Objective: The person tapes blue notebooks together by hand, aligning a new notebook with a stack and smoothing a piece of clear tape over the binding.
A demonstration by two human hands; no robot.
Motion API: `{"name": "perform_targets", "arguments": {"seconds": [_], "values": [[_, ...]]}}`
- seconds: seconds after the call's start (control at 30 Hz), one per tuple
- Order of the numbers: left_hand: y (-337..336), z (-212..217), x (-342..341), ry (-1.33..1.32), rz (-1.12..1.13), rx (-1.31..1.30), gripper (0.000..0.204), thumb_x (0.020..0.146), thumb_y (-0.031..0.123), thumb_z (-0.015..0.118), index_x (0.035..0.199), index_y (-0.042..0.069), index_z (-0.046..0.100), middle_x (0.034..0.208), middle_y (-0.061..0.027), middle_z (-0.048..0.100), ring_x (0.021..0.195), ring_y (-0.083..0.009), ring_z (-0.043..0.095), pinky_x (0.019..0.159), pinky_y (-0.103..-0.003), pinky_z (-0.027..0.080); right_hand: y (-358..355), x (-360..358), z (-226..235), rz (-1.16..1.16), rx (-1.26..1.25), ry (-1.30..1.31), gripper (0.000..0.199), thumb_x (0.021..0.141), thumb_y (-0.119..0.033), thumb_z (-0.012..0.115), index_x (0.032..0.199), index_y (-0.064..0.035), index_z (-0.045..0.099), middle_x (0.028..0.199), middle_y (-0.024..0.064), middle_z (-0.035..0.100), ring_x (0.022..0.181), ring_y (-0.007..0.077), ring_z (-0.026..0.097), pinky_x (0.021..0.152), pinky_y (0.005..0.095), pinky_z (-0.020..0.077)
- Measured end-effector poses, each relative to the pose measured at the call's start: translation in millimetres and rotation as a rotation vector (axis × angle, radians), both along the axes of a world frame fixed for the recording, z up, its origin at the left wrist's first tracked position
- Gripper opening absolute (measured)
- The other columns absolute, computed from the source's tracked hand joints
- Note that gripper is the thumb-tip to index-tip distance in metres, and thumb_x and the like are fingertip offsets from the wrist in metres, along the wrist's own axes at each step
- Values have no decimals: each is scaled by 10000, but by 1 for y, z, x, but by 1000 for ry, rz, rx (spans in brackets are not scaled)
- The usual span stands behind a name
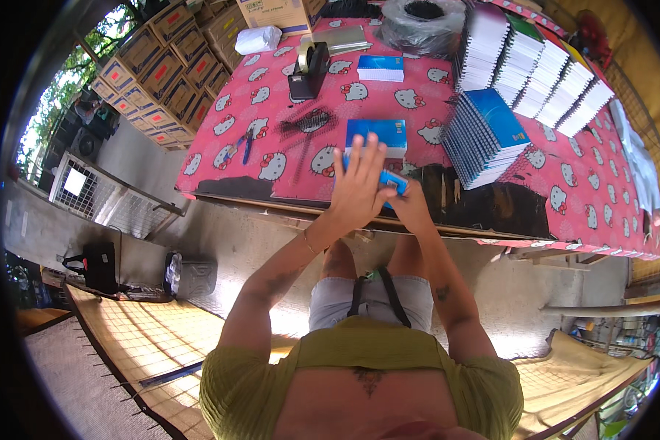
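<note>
My left hand (359,178) lies flat with its fingers stretched out, over a bright-blue item held at the table's front edge. My right hand (412,205) is closed on this blue item (394,181); most of it is hidden by my hands, so its kind is unclear. Just beyond my fingertips sits a small stack of blue-covered booklets (389,130). Farther back is a second small blue-covered stack (381,68). To the right of my hands, a tall stack of spiral notebooks (486,136) with blue covers leans a little.
A black tape dispenser (308,77) and blue-handled pliers (247,148) lie on the pink patterned tablecloth (271,103). At the back are a plastic-wrapped coil (423,33) and rows of spiral-bound books (539,73). Cardboard boxes (161,70) are piled beyond the table's left side.
</note>
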State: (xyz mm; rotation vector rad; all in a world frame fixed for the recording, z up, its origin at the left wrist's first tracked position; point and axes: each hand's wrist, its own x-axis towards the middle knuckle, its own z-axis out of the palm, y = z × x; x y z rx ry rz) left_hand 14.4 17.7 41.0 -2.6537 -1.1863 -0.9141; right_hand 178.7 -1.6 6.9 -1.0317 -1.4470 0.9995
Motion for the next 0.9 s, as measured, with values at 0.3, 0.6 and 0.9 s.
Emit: {"name": "perform_targets", "arguments": {"seconds": [0.3, 0.6, 0.9], "values": [[-4, -11, 9, -9, -83, 7, 794, 970, 516, 435, 1508, -48, 287, 1579, -252, 264, 1474, -428, 227, 1137, -662, 111, 8, 6, -18, 39, 26, 64, 189, 912, -94, 652, 1064, 17, 662, 855, 99, 701, 765, 95, 601, 705, 314, 513], [29, 14, -3, -45, -326, 19, 165, 909, 244, 663, 982, 101, 702, 949, -16, 682, 956, -193, 640, 1152, -559, 233, 17, 20, -16, 29, 87, -87, 207, 890, -136, 698, 1040, 7, 694, 779, 109, 685, 704, 104, 583, 669, 321, 492], [30, 4, 1, -11, -274, -25, 359, 908, 331, 655, 1159, 80, 598, 1139, -81, 614, 1121, -271, 579, 1147, -595, 212, 20, 22, -21, 61, 27, -173, 236, 879, -142, 685, 1066, 3, 686, 813, 149, 691, 724, 175, 649, 701, 333, 506]]}}
